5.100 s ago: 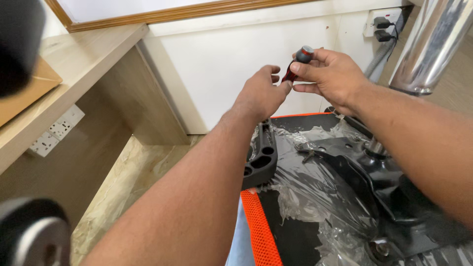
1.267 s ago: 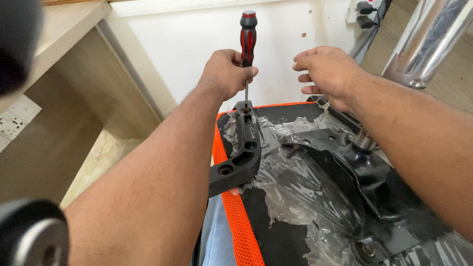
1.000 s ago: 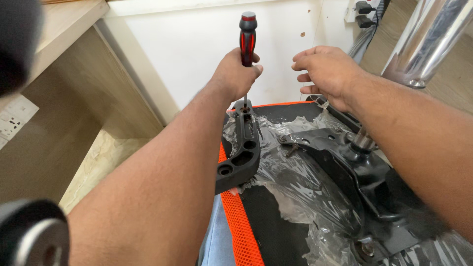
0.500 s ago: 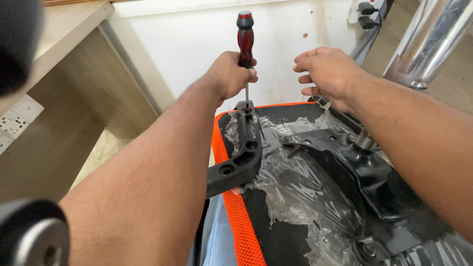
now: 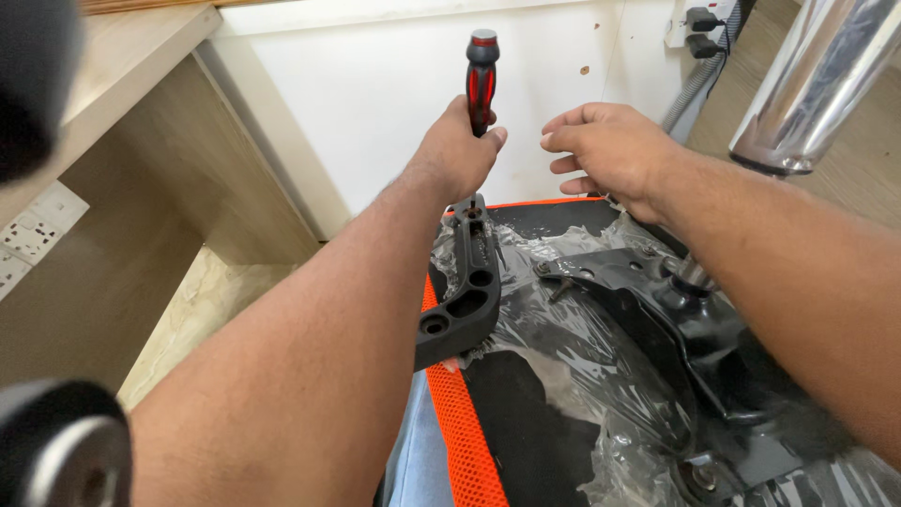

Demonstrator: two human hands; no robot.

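While the left hand (image 5: pixel 460 150) is wrapped around the lower part of the handle, the screwdriver (image 5: pixel 481 80) stands nearly upright — its long axis runs top to bottom, the red-ringed butt end up toward the white wall panel (image 5: pixel 375 94) and the working end pointing down at the black plastic bracket (image 5: pixel 465 282). The shaft and tip are hidden behind the fist, so whether the tip sits in a hole of the bracket cannot be told. The fingers are curled shut on the red and black grip, thumb side toward the camera.

The right hand (image 5: pixel 605 150) hovers just beside the tool, to its right, fingers loosely half open and slightly spread, holding nothing and not touching the handle.

The bracket lies lengthways away from the person, its far end right under the left hand, along the left edge of an upturned chair seat (image 5: pixel 526 422) with orange mesh trim (image 5: pixel 460 432). Crumpled clear plastic wrap (image 5: pixel 563 347) covers much of the seat's black underside, and a dark metal mechanism plate (image 5: pixel 657 300) is mounted to the right of the bracket. A shiny chrome column (image 5: pixel 817 84) rises at the upper right — near it, a wall socket with plugs (image 5: pixel 699 19). A wooden table (image 5: pixel 113 84) stands at left.
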